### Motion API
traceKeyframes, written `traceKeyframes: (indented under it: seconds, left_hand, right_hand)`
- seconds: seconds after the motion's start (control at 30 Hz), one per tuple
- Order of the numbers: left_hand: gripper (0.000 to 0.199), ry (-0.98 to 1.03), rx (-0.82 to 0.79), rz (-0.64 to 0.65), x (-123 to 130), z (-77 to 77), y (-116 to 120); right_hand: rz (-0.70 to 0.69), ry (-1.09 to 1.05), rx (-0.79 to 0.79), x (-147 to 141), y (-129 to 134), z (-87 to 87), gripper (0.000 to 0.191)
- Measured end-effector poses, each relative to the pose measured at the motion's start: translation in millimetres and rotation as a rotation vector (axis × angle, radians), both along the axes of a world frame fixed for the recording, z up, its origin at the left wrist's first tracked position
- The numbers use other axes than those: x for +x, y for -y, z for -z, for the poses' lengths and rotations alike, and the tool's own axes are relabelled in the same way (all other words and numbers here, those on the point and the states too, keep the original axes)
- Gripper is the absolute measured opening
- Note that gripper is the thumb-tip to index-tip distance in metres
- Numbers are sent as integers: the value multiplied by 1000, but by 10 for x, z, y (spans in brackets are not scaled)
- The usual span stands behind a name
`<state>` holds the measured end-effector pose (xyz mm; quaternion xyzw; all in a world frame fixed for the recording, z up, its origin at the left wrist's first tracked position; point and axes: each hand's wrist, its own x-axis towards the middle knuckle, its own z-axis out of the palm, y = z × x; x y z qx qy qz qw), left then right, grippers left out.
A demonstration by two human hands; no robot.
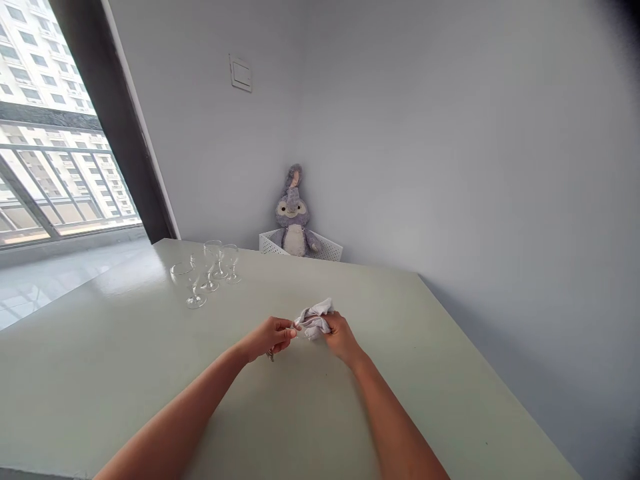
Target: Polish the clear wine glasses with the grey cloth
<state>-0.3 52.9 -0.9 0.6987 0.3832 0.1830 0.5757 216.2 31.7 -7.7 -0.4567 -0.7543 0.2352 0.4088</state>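
Both of my hands meet above the middle of the pale table. My right hand grips a crumpled white cloth that bunches up above its fingers. My left hand is closed and pinches the cloth's near edge with thumb and forefinger; a small dark thing pokes out under this hand, too small to identify. Several clear stemmed glasses stand upright in a group at the far left of the table, well apart from my hands.
A grey plush rabbit sits in a white perforated basket in the wall corner behind the table. A large window with a dark frame is at the left. The table's right edge runs close to the grey wall.
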Motion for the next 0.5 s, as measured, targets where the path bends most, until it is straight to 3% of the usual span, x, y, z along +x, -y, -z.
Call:
traceKeyframes:
  seconds: [0.13, 0.23, 0.37, 0.5]
  left_hand:
    - [48, 7, 19, -284, -17, 86, -102]
    - [48, -98, 135, -456, -46, 145, -167]
    - [28, -415, 456, -366, 30, 176, -67]
    - [22, -487, 677, -267, 172, 163, 155]
  right_hand:
    - [347, -29, 173, 135, -61, 79, 46]
    - [345, 95, 303, 41, 32, 5, 43]
    - [86, 414, 417, -301, 195, -74, 40]
    - [160, 378, 359, -431, 190, -72, 26]
